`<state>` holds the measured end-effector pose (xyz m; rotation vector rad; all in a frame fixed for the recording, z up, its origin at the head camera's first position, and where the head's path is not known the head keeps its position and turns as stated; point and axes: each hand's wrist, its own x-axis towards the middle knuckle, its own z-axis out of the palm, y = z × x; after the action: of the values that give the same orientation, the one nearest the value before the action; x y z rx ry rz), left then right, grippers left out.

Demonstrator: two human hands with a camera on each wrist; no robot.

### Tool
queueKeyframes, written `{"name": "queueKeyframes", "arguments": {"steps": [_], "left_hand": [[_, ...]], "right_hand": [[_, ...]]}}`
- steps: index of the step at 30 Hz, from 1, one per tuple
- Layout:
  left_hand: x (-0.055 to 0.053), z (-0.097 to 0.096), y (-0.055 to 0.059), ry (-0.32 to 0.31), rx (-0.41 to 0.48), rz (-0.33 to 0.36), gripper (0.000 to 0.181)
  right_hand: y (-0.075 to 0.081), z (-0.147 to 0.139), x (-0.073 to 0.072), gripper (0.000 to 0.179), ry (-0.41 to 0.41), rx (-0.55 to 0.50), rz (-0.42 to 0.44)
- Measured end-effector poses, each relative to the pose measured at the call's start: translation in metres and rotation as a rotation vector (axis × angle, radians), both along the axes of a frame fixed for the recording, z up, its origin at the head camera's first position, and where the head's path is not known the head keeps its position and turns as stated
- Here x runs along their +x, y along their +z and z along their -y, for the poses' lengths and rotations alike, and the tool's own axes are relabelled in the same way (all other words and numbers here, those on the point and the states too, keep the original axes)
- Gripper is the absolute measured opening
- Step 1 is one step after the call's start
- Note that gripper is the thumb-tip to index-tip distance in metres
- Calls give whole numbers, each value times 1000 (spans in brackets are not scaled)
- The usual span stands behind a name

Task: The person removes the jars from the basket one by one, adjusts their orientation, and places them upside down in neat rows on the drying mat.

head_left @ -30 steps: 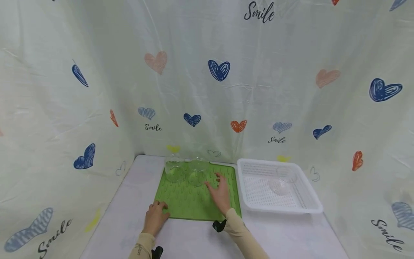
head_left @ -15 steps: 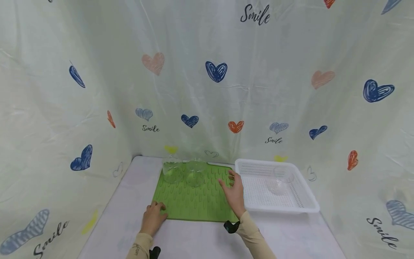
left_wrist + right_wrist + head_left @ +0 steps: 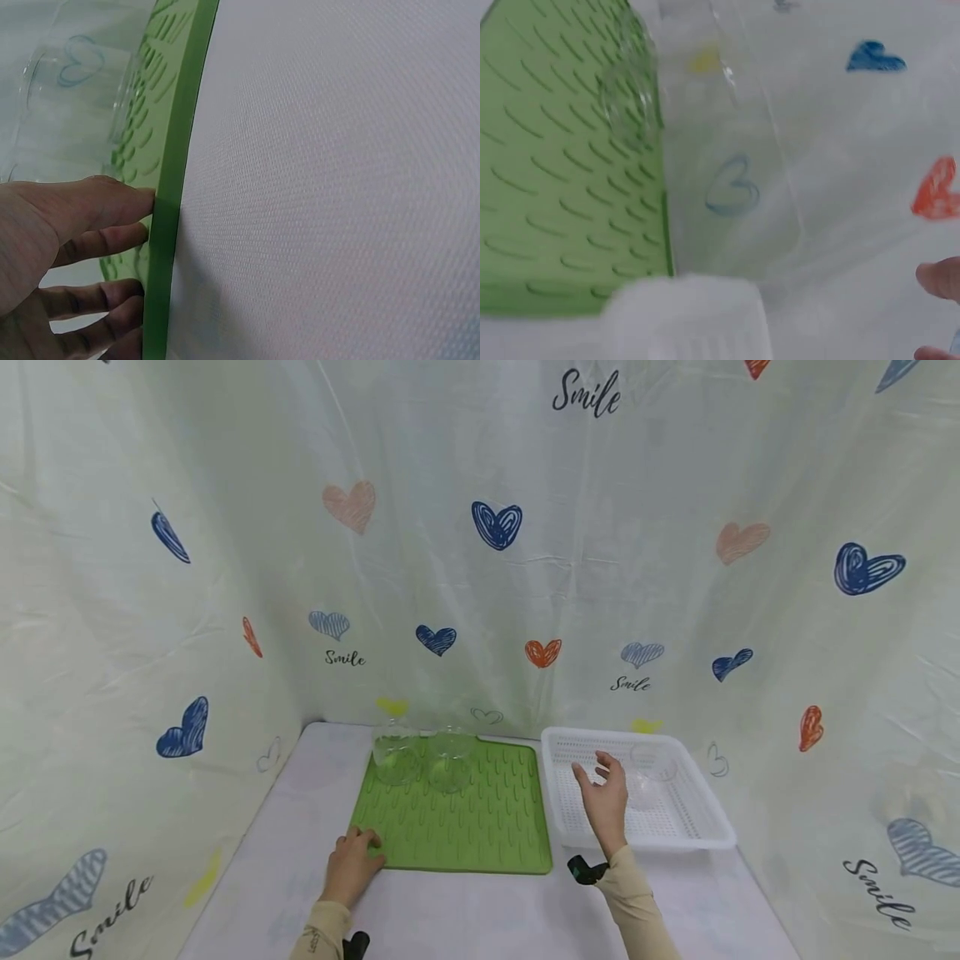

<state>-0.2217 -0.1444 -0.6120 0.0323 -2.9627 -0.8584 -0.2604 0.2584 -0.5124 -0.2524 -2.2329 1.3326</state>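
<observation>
My left hand [image 3: 352, 864] rests at the near left corner of a green drying mat [image 3: 480, 827]; in the left wrist view its fingertips touch the mat near its edge. My right hand [image 3: 606, 797] is over the white perforated basket [image 3: 678, 839], thumb and fingers spread with nothing between them. Inside that basket, partly behind the right hand, lies a clear glass-like vessel [image 3: 656, 768]. Two clear glass vessels, one at left [image 3: 396, 758] and one beside it [image 3: 451, 764], stand at the back of the mat. Only fingertips [image 3: 939, 279] of the right hand show in the right wrist view.
A white cloth-covered table [image 3: 480, 918] bears everything. The basket stands just right of the mat. A pale curtain [image 3: 420, 560] printed with hearts and lettering rises behind and on both sides.
My right hand has moved rightward from beside the glass vessels, across the mat, to over the basket. My left hand has stayed at the mat's corner.
</observation>
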Motion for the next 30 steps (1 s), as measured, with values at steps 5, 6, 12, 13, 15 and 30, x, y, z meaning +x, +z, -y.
{"name": "queueKeyframes", "arguments": {"steps": [5, 6, 12, 13, 15, 30], "left_hand": [[0, -1, 0, -1, 1, 10, 22], [0, -1, 0, 1, 0, 11, 22], [0, -1, 0, 6, -6, 2, 23], [0, -1, 0, 5, -6, 1, 23], [0, -1, 0, 4, -5, 1, 23], [-1, -2, 0, 2, -2, 4, 23]], "right_hand": [[-1, -31, 0, 70, -95, -52, 74], [-2, -37, 0, 74, -112, -60, 90], [-14, -68, 0, 87, -223, -101, 145], [-15, -73, 0, 90, -239, -112, 152], [-18, -82, 0, 96, -254, -142, 185], [-18, -137, -21, 127, 31, -384, 648]]}}
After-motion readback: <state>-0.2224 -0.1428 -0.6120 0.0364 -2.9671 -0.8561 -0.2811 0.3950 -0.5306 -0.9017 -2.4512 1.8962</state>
